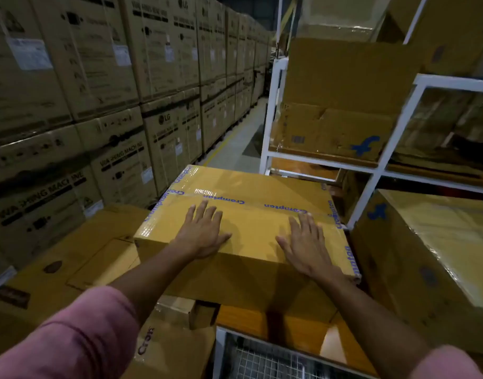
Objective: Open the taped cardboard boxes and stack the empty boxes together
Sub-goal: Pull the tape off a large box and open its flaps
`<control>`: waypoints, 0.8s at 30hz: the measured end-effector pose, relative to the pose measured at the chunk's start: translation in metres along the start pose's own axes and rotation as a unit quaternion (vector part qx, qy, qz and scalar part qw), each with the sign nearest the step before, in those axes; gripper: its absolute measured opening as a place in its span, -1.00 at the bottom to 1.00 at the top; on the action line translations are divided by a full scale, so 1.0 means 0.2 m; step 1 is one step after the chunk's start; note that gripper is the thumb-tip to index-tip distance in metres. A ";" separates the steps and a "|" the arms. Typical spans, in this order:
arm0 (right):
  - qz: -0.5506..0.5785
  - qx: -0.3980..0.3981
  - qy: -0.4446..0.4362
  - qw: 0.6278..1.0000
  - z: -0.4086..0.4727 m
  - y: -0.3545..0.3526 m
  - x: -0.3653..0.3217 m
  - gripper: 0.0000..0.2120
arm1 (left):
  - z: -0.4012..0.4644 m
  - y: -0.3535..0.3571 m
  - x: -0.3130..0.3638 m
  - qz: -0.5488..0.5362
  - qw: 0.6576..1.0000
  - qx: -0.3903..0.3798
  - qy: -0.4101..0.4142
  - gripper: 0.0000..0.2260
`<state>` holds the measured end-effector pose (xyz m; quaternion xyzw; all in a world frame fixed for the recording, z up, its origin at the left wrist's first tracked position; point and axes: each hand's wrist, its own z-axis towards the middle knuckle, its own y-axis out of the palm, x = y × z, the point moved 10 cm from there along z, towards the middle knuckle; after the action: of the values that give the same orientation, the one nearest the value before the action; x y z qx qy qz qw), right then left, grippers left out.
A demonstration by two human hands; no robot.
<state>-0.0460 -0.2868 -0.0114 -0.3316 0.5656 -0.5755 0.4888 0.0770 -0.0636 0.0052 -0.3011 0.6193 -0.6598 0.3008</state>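
My left hand (pixel 204 233) lies flat on the top of the taped box (pixel 246 228), fingers straight and spread, holding nothing. My right hand (pixel 306 247) does the same toward the right side, palm down, fingers pointing away from me. Both rest on the near top flap, just short of the centre seam.

The box sits in front of me on a pile of other cartons, its near edge overhanging the stack below. The printed tape (pixel 226 199) runs along the centre seam from left to right and wraps down over both ends; more tape follows the left and right edges. The box is not yet opened.

Judgement: step in hand is steadying the box before breaking the seam. To do it well, keep one palm pressing down so the box does not slide off its uneven support, and work the other hand to a tape end at the side, where it folds over the corner. No cutter is in view, so lifting a tape end looks the likelier start.

A flattened carton (pixel 70 258) lies to the left; a white rack (pixel 382 165) with more boxes stands to the right.
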 end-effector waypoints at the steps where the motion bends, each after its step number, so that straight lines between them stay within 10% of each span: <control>1: 0.006 -0.033 0.017 0.999 -0.02 0.07 0.03 -0.26 | 0.01 0.06 -0.01 -0.008 1.000 -0.028 -0.002 -0.37; 24: -0.043 -0.037 0.066 0.996 0.24 0.24 0.14 -0.24 | 0.31 0.22 -0.20 -0.059 0.995 0.078 0.035 -0.48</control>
<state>-0.0005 -0.3236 -0.0571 -0.3349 0.6030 -0.5953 0.4121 0.1517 -0.0740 -0.0357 -0.2889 0.5574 -0.7329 0.2622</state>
